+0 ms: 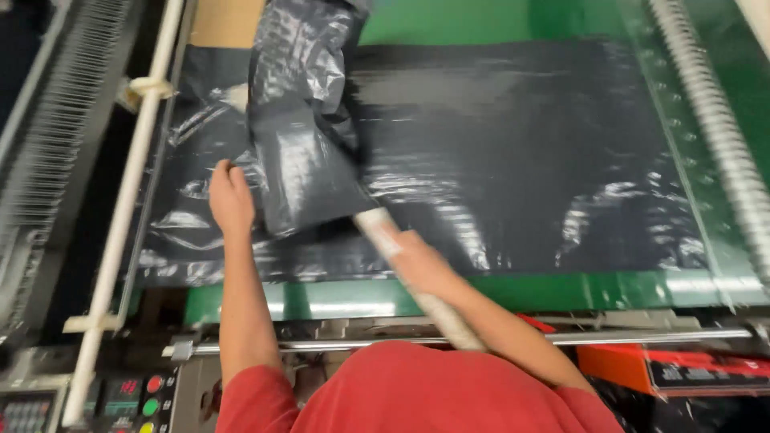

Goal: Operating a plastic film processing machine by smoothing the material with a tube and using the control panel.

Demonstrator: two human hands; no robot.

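**user_a:** Going from the left: there's a white bar (pixel 120 216) running down the frame past a ribbed grey rail, and a control panel (pixel 136 397) with 3 round buttons (red, green, yellow) in the bottom corner. What's the left hand doing?

**user_b:** The left hand (pixel 230 198) lies flat on the black plastic sheet (pixel 513 152), fingers curled over a wrinkled bit near the sheet's left edge. Looks like a loose pinch, but I can't tell if it really has hold of the film. Just right of it, a loose black bag (pixel 301 120) sits on top of the sheet, folded and glossy, its lower end coming down toward the right hand.

**user_a:** And that one?

**user_b:** The right hand (pixel 417 261) is closed around a pale tube (pixel 437 305) angled up to the bag's lower corner. The sheet itself covers most of the green belt (pixel 481 293), with a spiral grey roller (pixel 714 112) at far right.
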